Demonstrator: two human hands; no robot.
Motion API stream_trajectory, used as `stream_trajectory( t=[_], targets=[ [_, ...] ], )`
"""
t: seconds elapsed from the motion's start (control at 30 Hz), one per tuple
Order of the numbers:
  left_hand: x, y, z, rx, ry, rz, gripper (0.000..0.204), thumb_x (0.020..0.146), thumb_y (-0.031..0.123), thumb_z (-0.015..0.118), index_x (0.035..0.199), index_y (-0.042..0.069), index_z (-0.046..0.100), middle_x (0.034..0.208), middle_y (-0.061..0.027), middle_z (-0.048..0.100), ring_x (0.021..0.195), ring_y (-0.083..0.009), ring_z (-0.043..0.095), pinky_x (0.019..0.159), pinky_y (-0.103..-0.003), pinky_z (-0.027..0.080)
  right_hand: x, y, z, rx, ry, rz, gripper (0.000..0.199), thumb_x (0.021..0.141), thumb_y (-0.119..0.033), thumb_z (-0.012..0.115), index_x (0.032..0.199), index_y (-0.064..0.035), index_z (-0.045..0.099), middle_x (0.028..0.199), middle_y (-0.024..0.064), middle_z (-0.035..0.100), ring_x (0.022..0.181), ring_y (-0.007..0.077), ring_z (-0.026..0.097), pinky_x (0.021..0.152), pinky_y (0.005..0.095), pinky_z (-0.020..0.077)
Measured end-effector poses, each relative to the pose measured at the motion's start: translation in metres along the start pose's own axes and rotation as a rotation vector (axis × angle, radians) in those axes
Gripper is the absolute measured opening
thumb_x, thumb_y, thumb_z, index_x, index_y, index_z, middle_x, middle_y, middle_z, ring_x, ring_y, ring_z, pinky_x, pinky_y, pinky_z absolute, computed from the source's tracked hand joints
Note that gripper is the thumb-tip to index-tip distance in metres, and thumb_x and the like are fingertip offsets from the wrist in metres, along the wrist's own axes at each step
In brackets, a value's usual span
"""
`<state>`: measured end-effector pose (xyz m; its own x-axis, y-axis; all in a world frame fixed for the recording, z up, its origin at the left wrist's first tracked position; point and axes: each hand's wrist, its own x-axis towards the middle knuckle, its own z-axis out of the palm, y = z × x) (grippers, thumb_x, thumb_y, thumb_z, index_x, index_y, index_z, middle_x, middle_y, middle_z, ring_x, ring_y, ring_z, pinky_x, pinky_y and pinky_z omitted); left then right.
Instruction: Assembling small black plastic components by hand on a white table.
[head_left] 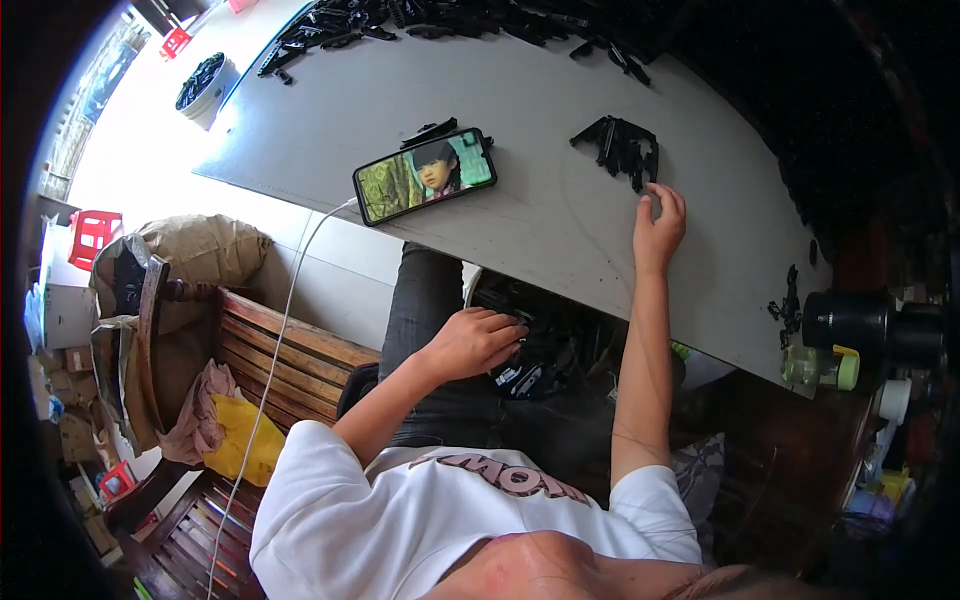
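Two hands are working here, and the biggest thing under them is the wide pale grey table top (560, 110), running slantwise across the view. Along its far edge a long heap of small black plastic parts (420, 15) is lying. Below the near edge, a container of black plastic pieces (560, 345) is sitting in the person's lap, and the left hand (475, 340) is reaching into it, fingers curled down onto the pieces; whether it is actually gripping one, I cannot tell. A black smartphone (425, 175) is lying flat on the table with its screen lit and a white cable (290, 300) trailing off the edge. To its right a small cluster of black plastic clips (620, 148) is waiting, and the right hand (658, 222) is resting just beside it, fingers loosely spread, fingertips touching the nearest clip, nothing clenched. Near the phone's upper edge a few more black bits (430, 131) are lying.
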<state>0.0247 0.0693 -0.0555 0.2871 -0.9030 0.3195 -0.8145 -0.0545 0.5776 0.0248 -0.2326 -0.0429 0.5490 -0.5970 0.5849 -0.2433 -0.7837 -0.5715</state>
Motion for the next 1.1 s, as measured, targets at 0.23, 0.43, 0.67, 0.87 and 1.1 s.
stream_trajectory(
  t=[0.23, 0.43, 0.67, 0.87, 1.1],
  targets=[
    [-0.0016, 0.0009, -0.0001, 0.004, -0.029, -0.010, 0.023, 0.080, 0.016, 0.059, 0.100, 0.005, 0.060, 0.094, -0.0080, 0.062, 0.081, -0.0241, 0.060, 0.071, -0.035, 0.048, 0.0000, -0.0013, -0.0011, -0.008, -0.013, 0.017, 0.016, 0.077, -0.007, 0.057, 0.091, -0.0051, 0.064, 0.100, 0.0084, 0.060, 0.098, 0.0257, 0.055, 0.086, 0.0344, 0.0430],
    [-0.0026, 0.0013, 0.0002, 0.001, -0.045, -0.022, 0.023, 0.080, 0.016, 0.059, 0.100, 0.005, 0.061, 0.095, -0.0087, 0.062, 0.081, -0.0243, 0.060, 0.071, -0.036, 0.048, 0.0000, -0.0006, -0.0008, -0.004, -0.014, 0.010, 0.015, 0.077, -0.007, 0.057, 0.090, -0.0056, 0.064, 0.099, 0.0081, 0.060, 0.097, 0.0256, 0.056, 0.086, 0.0341, 0.0430],
    [-0.0037, 0.0019, 0.0010, 0.007, -0.057, -0.029, 0.022, 0.081, 0.016, 0.059, 0.100, 0.005, 0.061, 0.095, -0.0096, 0.062, 0.082, -0.0252, 0.060, 0.073, -0.036, 0.049, -0.0002, 0.0001, -0.0010, -0.005, -0.022, 0.007, 0.015, 0.077, -0.007, 0.057, 0.090, -0.0062, 0.064, 0.099, 0.0074, 0.060, 0.096, 0.0254, 0.056, 0.086, 0.0341, 0.0432],
    [-0.0044, 0.0018, 0.0029, 0.004, -0.056, -0.031, 0.022, 0.080, 0.016, 0.059, 0.099, 0.005, 0.061, 0.094, -0.0097, 0.062, 0.082, -0.0254, 0.061, 0.073, -0.036, 0.049, -0.0001, -0.0004, -0.0013, 0.002, -0.025, 0.009, 0.013, 0.077, -0.007, 0.057, 0.088, -0.0058, 0.065, 0.097, 0.0075, 0.061, 0.095, 0.0252, 0.056, 0.085, 0.0339, 0.0434],
    [-0.0042, 0.0015, 0.0036, 0.003, -0.062, -0.029, 0.022, 0.080, 0.016, 0.060, 0.099, 0.005, 0.061, 0.093, -0.0095, 0.062, 0.081, -0.0254, 0.061, 0.072, -0.036, 0.049, 0.0001, 0.0017, -0.0007, -0.002, -0.024, -0.001, 0.013, 0.077, -0.007, 0.057, 0.087, -0.0054, 0.064, 0.097, 0.0078, 0.061, 0.095, 0.0249, 0.056, 0.085, 0.0340, 0.0432]
  ],
)
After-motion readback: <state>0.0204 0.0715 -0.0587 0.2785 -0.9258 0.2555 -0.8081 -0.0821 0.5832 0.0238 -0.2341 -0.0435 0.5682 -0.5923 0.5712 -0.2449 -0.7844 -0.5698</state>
